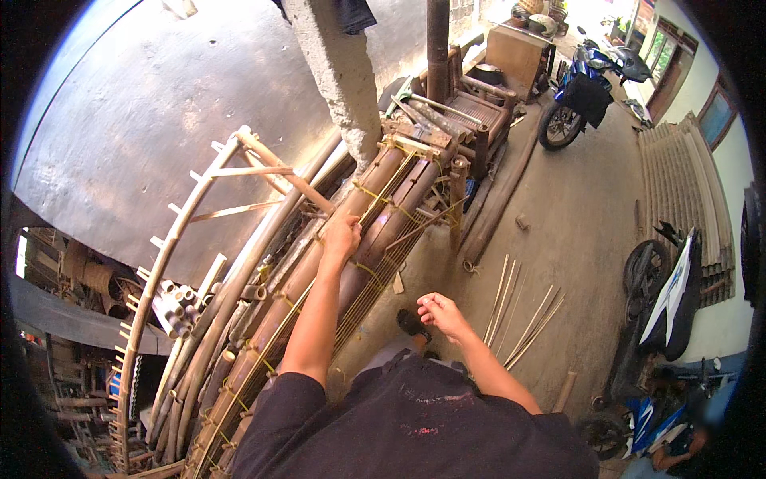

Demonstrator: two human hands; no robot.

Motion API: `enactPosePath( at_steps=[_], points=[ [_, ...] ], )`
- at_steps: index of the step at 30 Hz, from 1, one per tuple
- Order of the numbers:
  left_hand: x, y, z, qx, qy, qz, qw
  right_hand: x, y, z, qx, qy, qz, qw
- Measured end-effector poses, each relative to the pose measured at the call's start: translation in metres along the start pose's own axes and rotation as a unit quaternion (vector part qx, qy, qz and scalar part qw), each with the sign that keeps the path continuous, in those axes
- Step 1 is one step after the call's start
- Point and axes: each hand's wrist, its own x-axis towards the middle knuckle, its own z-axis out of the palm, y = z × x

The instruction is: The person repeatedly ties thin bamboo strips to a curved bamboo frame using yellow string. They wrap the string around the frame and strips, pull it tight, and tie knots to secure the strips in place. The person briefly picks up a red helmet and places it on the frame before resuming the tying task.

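Long brown bamboo poles point(380, 225) lie side by side in front of me, bound at intervals with yellow-green ties. Thin strips point(381, 262) run lengthwise in a row along their right side. My left hand point(342, 236) reaches out onto the poles, its fingers closed low against them near a thin yellowish strip point(375, 206). What lies between those fingertips is hidden. Over the floor, to the right of the poles, my right hand point(444, 314) hangs in the air with fingers curled in and thumb against them. Nothing shows in it, and it touches no pole.
Loose thin sticks point(533, 327) lie on the floor at right. A concrete post point(339, 76) rises beyond the poles. A curved bamboo frame with pegs point(179, 219) leans at left. A motorbike point(586, 88) stands far right; a person point(678, 451) is at lower right.
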Motion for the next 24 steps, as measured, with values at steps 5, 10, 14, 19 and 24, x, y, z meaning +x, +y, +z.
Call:
enactPosePath(
  at_steps=[5,10,14,19,24],
  points=[
    [0.049,0.006,0.036,-0.055,-0.018,-0.017,0.998,0.051,-0.014,-0.02,-0.002,-0.038,0.034,0.999],
    [0.061,-0.004,0.032,-0.139,-0.09,-0.072,0.984,0.114,-0.048,-0.046,-0.065,-0.072,0.039,0.995],
    [0.072,0.01,0.023,-0.016,-0.156,-0.053,0.986,0.167,-0.088,-0.046,-0.066,-0.094,0.055,0.992],
    [0.072,0.022,0.079,-0.03,-0.005,-0.146,0.989,0.213,-0.156,-0.009,0.322,0.006,0.093,0.942],
    [0.058,0.061,0.094,0.218,0.198,-0.117,0.948,0.217,-0.208,0.093,-0.053,-0.093,-0.36,0.927]
  ],
)
